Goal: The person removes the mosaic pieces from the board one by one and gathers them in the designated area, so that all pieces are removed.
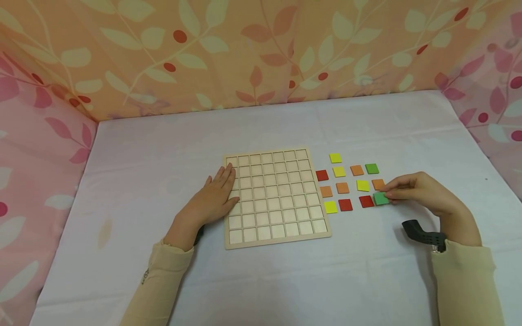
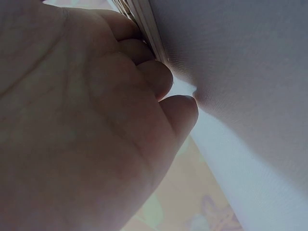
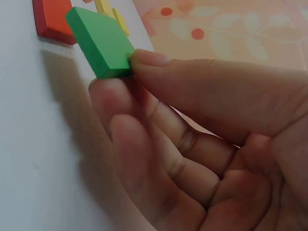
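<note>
Between thumb and fingers, my right hand (image 1: 426,192) pinches a green square tile (image 1: 381,198), seen tilted above the table in the right wrist view (image 3: 101,43). My left hand (image 1: 212,192) lies with straight fingers over the left edge of a wooden grid board (image 1: 277,243); in the left wrist view its fingertips meet the board's side. The board's square cells hold no tiles. Loose tiles lie right of the board: red tiles such as this one (image 1: 345,205), yellow (image 1: 363,185), orange (image 1: 356,170), and another green tile (image 1: 372,168).
A white cloth (image 1: 261,285) covers the table. Patterned fabric (image 1: 228,54) hangs behind it and at both sides. A black wrist-worn piece (image 1: 422,234) juts out beside the right forearm. The nearest red tile lies just left of the held one.
</note>
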### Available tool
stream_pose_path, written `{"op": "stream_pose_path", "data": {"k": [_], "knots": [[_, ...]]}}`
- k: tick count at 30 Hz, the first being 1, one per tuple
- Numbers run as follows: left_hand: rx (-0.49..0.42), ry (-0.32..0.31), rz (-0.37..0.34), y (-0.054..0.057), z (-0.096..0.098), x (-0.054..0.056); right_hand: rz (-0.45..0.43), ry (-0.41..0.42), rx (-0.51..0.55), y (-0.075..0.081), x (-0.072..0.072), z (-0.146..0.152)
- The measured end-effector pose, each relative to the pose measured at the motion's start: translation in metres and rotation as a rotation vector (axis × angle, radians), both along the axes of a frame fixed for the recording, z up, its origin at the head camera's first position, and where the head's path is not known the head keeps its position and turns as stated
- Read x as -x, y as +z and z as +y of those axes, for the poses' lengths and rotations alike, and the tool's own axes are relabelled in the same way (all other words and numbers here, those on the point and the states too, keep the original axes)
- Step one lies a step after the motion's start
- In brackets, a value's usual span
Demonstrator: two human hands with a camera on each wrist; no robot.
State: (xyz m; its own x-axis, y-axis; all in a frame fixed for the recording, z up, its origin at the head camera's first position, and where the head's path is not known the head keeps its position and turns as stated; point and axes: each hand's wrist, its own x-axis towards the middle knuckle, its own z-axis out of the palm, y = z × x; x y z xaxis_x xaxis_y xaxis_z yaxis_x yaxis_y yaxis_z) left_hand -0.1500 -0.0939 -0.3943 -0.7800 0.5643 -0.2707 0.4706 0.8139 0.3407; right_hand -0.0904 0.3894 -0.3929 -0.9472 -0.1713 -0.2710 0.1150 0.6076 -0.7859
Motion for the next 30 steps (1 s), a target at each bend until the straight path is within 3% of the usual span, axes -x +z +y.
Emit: {"op": "stream_pose_path", "data": {"k": [9,22,27,30], "knots": [[0.01,0.018,-0.01,-0.001,-0.002,-0.002,-0.04,-0.017,-0.05,-0.001,0.005,0.003],[-0.031,0.017,-0.029,-0.006,-0.001,-0.002,-0.026,-0.031,-0.251,0.003,0.008,0.001],[-0.081,-0.022,-0.109,-0.006,-0.007,0.002,0.051,-0.059,-0.287,0.012,0.014,-0.009],[-0.081,-0.035,-0.069,0.005,-0.015,0.012,0.12,-0.083,-0.317,0.023,0.026,-0.017]]}}
